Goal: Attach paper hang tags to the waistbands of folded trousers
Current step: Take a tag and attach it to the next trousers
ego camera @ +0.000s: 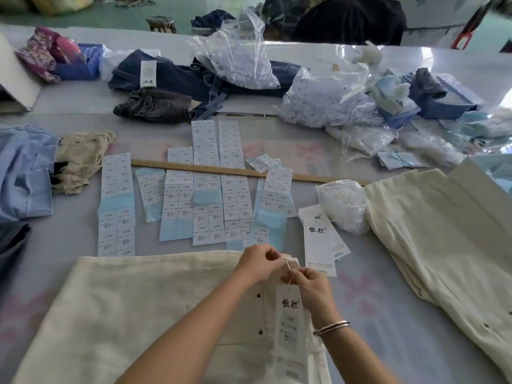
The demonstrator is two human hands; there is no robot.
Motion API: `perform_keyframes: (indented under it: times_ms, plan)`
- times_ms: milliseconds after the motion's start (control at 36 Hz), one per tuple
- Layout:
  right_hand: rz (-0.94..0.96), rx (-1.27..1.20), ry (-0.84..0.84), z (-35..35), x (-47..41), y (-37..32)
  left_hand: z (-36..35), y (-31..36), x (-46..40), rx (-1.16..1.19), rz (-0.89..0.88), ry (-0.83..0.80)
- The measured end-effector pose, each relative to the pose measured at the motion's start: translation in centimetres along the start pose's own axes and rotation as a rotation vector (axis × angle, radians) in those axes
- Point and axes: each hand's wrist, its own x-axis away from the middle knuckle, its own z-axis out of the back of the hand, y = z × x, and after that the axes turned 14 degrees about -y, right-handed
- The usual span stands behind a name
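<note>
The cream trousers (144,314) lie folded at the near edge of the table (374,295), their waistband corner at the far right under the hands. Right of them runs a bare strip of table, then a second cream pile (443,239) filling the right side. Just beyond the hands, spare tags (318,239) lie stacked, with a clear bag (343,206) beside them. Sticker sheets (207,195) spread across the middle, crossed by a wooden ruler (235,170); clothes and bags crowd the far edge.

Both forearms reach in from the near edge and meet at the waistband corner. The left hand (256,263) is curled, fingertips pinching the string (288,268) at the corner. The right hand (310,284), a bangle (331,327) on its wrist, pinches the same string just nearer. The tag (291,328) hangs from it, lying flat on the trousers toward the near edge.
</note>
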Motion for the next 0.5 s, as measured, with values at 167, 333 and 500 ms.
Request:
perform_keyframes:
  times_ms: [167,333,500]
  plan:
    - [0.040,0.227,0.058,-1.0,-0.7,-0.4,0.5,-0.3,1.1,0.154,0.007,-0.009]
    - [0.088,0.246,0.062,-1.4,-0.5,-0.8,0.7,-0.4,2.2,0.368,-0.014,-0.104]
    - [0.186,-0.149,0.091,-2.1,1.0,-0.1,0.7,-0.8,3.4,0.460,-0.059,-0.115]
